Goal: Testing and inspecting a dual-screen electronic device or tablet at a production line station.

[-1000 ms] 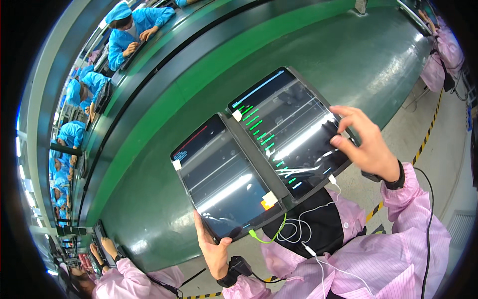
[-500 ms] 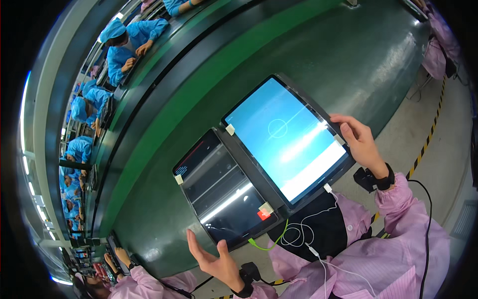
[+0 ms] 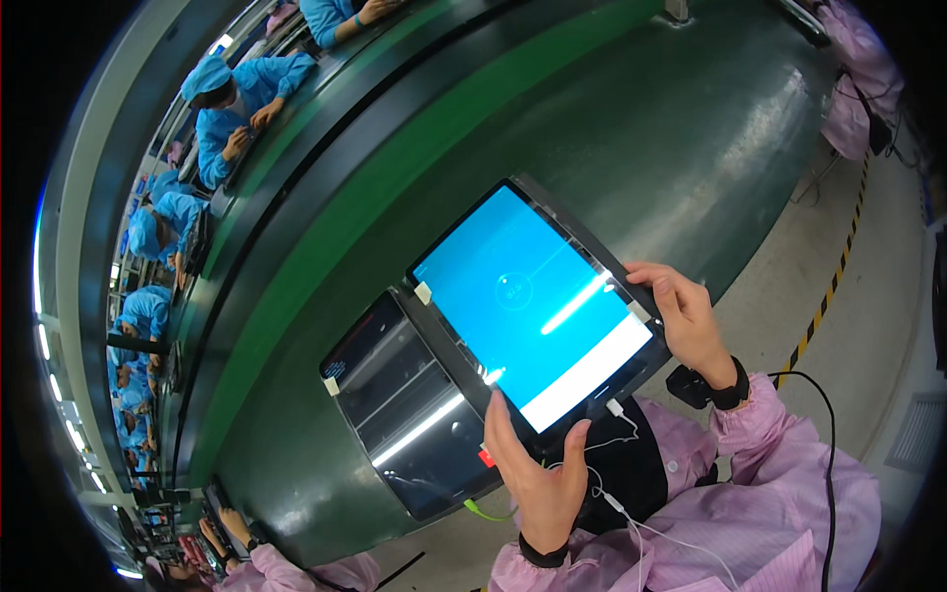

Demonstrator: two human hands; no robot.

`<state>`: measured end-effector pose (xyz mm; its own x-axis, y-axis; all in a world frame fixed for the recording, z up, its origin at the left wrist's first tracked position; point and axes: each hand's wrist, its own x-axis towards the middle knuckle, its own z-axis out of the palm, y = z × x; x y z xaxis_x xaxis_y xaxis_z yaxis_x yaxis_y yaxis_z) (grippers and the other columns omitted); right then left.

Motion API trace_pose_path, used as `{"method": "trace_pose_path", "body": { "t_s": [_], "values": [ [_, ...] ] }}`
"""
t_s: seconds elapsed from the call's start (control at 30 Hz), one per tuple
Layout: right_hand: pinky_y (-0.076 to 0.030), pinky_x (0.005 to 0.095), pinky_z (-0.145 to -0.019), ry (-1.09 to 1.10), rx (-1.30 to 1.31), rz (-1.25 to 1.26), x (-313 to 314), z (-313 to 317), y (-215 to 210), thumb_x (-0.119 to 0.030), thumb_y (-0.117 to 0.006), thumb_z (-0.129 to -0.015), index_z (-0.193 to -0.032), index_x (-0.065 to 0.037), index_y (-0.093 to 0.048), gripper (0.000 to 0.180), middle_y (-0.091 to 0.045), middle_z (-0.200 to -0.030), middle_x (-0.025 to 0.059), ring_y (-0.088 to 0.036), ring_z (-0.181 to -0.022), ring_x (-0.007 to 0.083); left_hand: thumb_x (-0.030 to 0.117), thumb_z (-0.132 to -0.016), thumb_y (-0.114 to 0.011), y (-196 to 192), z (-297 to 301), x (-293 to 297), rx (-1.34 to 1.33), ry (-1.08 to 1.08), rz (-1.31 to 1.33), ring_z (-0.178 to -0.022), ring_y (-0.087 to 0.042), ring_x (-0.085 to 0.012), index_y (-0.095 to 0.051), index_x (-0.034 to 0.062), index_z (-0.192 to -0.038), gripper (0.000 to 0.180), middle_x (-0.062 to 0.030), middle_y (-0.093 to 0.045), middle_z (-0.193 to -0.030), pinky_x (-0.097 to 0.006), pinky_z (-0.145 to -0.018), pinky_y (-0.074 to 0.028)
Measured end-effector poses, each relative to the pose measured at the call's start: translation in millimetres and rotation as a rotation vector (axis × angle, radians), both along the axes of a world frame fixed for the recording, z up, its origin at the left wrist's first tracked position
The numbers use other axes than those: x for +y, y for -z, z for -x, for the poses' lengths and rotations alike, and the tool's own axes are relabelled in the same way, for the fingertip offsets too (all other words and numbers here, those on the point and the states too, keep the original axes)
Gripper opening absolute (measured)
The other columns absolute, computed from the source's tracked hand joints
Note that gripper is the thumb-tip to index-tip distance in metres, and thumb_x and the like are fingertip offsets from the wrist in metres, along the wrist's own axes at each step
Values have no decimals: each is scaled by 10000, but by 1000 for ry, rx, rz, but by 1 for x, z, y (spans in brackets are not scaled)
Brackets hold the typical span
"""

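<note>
A tablet [image 3: 493, 286] with a bright blue screen, a faint circle on it and a white band along its near end lies at a slant in a dark holder. My right hand [image 3: 684, 318] grips its right edge. My left hand [image 3: 538, 483] has its fingers spread, fingertips at the tablet's near left corner and thumb apart; whether it touches is unclear. Left of it lies a second tablet [image 3: 395, 380] with a dark screen, partly behind my left hand. A white cable [image 3: 618, 407] plugs into the lit tablet, a green cable [image 3: 483, 510] into the dark one.
Both tablets lie on a long green bench [image 3: 681, 128]. Beyond a raised dark rail, several people in blue [image 3: 222, 113] work along a line. Another person in pink [image 3: 286, 569] sits at lower left. A yellow-black floor stripe [image 3: 834, 276] runs on the right.
My left hand has moved right, from the dark tablet's near edge to the lit tablet's corner. The screen has turned deeper blue. My right hand stays at the edge; the whole view has shifted slightly.
</note>
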<state>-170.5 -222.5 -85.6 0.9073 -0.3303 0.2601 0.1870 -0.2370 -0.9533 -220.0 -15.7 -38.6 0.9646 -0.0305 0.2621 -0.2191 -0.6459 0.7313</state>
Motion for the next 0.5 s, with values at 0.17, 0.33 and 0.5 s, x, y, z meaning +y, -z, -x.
{"method": "trace_pose_path", "body": {
  "t_s": [0.17, 0.33, 0.5],
  "values": [
    [-453, 305, -832, -5, 22, -15, -5, 3, -1, -256, -479, -942, -979, 23, -614, 312, -635, -1067, 160, -611, -957, 224, 113, -722, -734, 3, -4, -4, 8, -40, -64, -1166, -430, -347, -310, -50, -1327, 756, -227, -404, -1278, -419, -1003, -343],
    [-469, 304, -787, 20, -24, 26, -6, 0, 2, -247, -486, -938, -977, 18, -612, 296, -639, -1055, 158, -625, -910, 219, 124, -715, -748, 2, -5, -8, 59, -37, -96, -1195, -409, -354, -294, -53, -1336, 789, -233, -389, -1298, -419, -1019, -322],
    [-472, 308, -771, 7, -44, 33, -5, 0, 0, -238, -489, -935, -966, 19, -609, 285, -641, -1040, 157, -625, -894, 216, 129, -718, -751, 0, -3, -7, 93, -32, -135, -1228, -391, -351, -266, -67, -1344, 816, -241, -373, -1329, -413, -1029, -309]
  ]
}}
